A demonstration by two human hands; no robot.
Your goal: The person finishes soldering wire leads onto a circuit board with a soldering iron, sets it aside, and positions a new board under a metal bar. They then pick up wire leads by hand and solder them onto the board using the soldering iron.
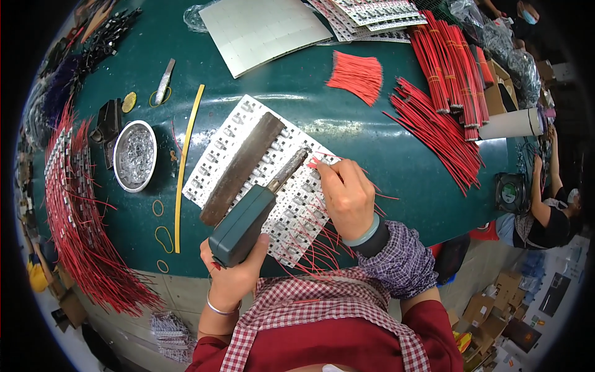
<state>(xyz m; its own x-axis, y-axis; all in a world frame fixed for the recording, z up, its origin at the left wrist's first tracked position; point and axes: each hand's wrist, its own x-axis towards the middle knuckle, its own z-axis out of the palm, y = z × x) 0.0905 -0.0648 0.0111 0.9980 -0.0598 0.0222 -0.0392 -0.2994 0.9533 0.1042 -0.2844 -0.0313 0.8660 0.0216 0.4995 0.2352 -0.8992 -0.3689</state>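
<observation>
My left hand [237, 279] is wrapped round the dark green body of a soldering gun [243, 224]. Its metal tip points up and right, over a white panel of small circuit boards [197, 175]. My right hand [351, 197] pinches a thin red wire [313, 163] close to that tip, at the panel's right side. Whether tip and wire touch is too small to tell. Several red wires [319, 243] trail off the panel's lower right part. Across the panel, left of the gun, lies a dark flat bar [243, 167].
Left of the panel are a yellow strip [189, 167], a white bowl [118, 170] of shiny crumpled material, and a large wired bundle [80, 229]. Red wire bundles [449, 71] and a loose red pile [354, 77] lie right. Stacked panels [263, 34] stand behind. Another person [544, 214] sits far right.
</observation>
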